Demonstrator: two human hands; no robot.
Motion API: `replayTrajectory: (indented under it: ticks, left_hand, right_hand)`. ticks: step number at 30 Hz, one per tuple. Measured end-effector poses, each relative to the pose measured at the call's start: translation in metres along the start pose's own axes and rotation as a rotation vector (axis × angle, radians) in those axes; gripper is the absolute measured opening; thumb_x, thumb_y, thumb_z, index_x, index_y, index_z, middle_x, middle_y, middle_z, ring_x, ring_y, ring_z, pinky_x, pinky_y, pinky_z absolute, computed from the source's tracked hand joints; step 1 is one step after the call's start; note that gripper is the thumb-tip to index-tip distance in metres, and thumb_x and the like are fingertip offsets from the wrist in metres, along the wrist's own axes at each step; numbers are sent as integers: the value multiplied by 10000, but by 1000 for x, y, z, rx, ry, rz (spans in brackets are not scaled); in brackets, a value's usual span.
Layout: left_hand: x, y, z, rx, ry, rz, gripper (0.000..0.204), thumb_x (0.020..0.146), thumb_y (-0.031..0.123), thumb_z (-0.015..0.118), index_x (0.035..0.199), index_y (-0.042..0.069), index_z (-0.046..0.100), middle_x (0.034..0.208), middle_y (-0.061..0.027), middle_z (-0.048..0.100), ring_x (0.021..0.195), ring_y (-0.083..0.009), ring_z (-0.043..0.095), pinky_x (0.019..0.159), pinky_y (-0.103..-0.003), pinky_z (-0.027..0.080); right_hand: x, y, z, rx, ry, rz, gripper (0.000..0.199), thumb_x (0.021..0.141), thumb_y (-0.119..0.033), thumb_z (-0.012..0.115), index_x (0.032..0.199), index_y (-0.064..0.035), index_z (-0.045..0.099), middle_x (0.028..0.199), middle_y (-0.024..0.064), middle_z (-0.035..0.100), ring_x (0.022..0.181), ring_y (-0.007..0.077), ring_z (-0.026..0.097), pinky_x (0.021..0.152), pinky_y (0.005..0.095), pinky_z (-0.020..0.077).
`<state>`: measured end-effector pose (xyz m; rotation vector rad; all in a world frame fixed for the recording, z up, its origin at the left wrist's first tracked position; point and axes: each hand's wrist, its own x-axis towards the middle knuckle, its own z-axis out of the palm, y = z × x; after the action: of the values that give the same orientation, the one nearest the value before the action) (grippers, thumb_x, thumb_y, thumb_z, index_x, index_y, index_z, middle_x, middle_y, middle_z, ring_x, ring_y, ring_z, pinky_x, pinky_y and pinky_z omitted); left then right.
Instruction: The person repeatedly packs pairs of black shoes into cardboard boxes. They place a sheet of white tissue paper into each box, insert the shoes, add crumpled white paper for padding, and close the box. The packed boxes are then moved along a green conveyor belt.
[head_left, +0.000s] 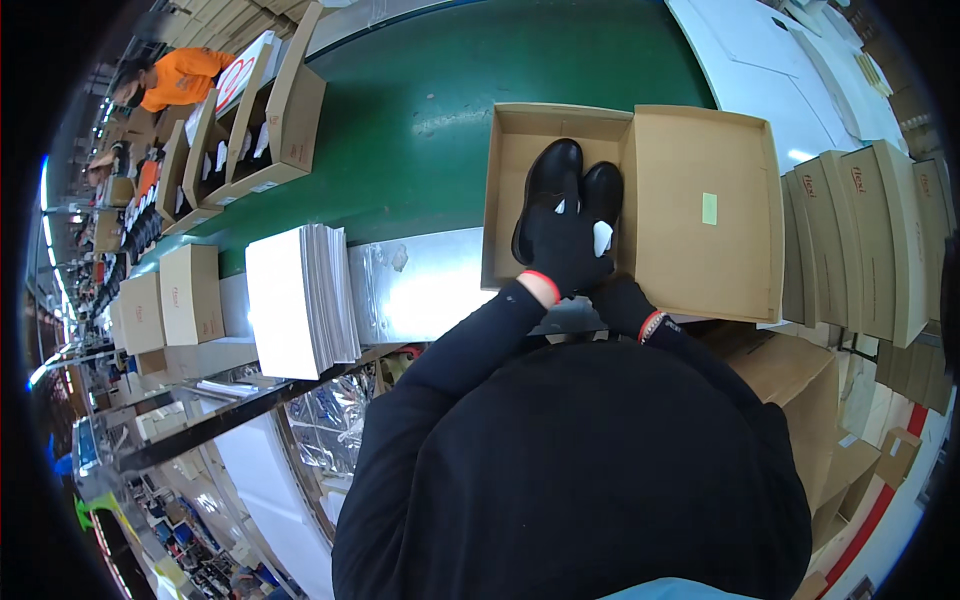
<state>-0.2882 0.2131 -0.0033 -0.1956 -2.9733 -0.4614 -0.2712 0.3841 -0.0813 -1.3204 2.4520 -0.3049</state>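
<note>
A pair of black leather shoes (552,180) lies in an open cardboard shoebox (488,190), toes pointing away from me. White paper (602,237) shows at the shoe openings. My left hand (568,245), in a black glove with a red band at the wrist, reaches into the box over the heel end of the shoes. Its fingers blend into the black leather, so their grip is unclear. My right hand (622,305), also black-gloved, is by the box's near edge, beside my left hand, its fingers hidden. The lid (705,255), bearing a small green sticker, is folded open to the right.
A green conveyor belt (420,130) runs behind the box, with a metal ledge (420,285) on my side. White paper sheets (290,300) are stacked at left. Open boxes with shoes (295,120) stand farther left, near a person in orange (185,78). Shoeboxes (870,240) line the right.
</note>
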Motion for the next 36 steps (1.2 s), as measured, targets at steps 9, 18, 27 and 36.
replayTrajectory:
  ticks: [9, 18, 27, 36]
  left_hand:
    - [-14, -30, -12, -274, 9, -272, 675, 674, 357, 794, 1200, 50, 504, 1302, -194, 447, 1014, -360, 587, 879, -420, 475]
    - [-124, -62, -154, -908, 432, -432, 497, 765, 205, 757, 1159, 21, 517, 1049, -96, 569, 969, -193, 565, 843, -315, 459]
    - [-219, -164, -151, 67, 334, -530, 589, 685, 442, 776, 1116, 75, 611, 1288, -197, 451, 1079, -380, 566, 871, -443, 481]
    - [-355, -167, -93, -131, 615, -432, 80, 823, 107, 631, 870, 60, 676, 929, -114, 603, 924, -300, 570, 775, -387, 447]
  right_hand:
    - [3, 13, 18, 80, -64, -46, 271, 773, -224, 625, 979, -49, 646, 861, 172, 659, 825, 346, 642, 716, 461, 505]
    - [-6, 31, -40, 206, -144, -198, 453, 814, -269, 620, 1187, -13, 605, 1047, 219, 646, 1007, 360, 600, 895, 424, 464]
    - [2, 10, -99, 227, -367, 42, 489, 787, -277, 655, 1218, -56, 591, 1149, 194, 602, 1079, 344, 570, 927, 410, 446]
    - [2, -11, -97, 172, -316, 212, 484, 766, -216, 687, 1226, -86, 609, 1107, 132, 634, 988, 254, 625, 842, 357, 508]
